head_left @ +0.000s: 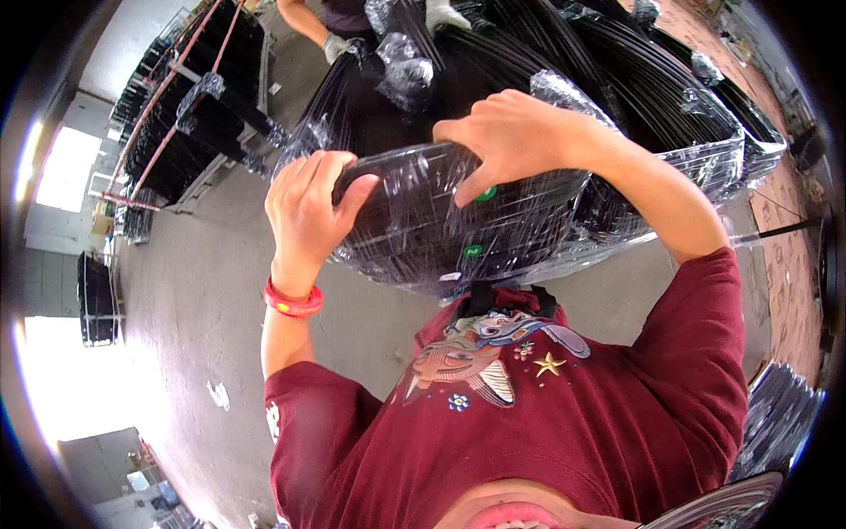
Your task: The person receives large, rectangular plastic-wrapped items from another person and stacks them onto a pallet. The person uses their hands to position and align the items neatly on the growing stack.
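In front of me lies a black bundle (414, 198) wrapped in clear plastic film, with two round green stickers on its near side. My left hand (308, 207) grips its left end, fingers curled over the edge and thumb bent toward the top. A red band circles that wrist. My right hand (515, 137) clasps the upper edge farther right, the thumb stretched down the near face; its fingertips are partly hidden. Beyond the bundle spread long thin black rods or strips (529, 53), tied in places with bunched clear film (405, 70).
Across the stack, a person's gloved hands (335, 48) touch the black strips. Racks of dark items (189, 115) with pinkish poles stand at the left. Grey floor (194, 282) bears a white scrap (218, 395). More film-wrapped bundles (687, 106) lie at the right.
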{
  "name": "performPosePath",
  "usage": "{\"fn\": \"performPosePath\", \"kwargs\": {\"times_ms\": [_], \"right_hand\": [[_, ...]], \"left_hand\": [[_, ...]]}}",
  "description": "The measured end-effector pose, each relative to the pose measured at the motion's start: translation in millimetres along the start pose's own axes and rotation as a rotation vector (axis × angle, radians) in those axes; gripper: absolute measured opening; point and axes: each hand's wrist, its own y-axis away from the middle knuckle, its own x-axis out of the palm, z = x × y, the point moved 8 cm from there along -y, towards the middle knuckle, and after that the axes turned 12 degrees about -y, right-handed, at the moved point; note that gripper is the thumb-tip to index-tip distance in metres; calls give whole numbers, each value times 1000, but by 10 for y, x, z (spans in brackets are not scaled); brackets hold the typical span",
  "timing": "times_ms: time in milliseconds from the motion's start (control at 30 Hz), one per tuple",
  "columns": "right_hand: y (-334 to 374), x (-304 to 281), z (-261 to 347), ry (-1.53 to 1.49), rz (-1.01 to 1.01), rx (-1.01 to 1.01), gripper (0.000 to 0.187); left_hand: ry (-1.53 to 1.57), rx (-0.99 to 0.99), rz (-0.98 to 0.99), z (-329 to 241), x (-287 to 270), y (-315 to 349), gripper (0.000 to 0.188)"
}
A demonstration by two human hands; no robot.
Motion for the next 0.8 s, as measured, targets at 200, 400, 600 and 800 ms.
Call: {"fn": "performPosePath", "kwargs": {"times_ms": [200,400,600,800], "right_hand": [[381,-125,-203,79,-171,62,64],[470,-122,-329,118,-258,96,62],[467,-94,-319,140,-272,100,59],[457,-93,-305,147,-286,117,59]], "left_hand": [[79,-58,-64,127,101,-109,32],[42,-69,-129,72,155,-79,26],[-13,-82,-134,67,170,-48,22],[-5,-80,-154,70,157,-26,21]]}}
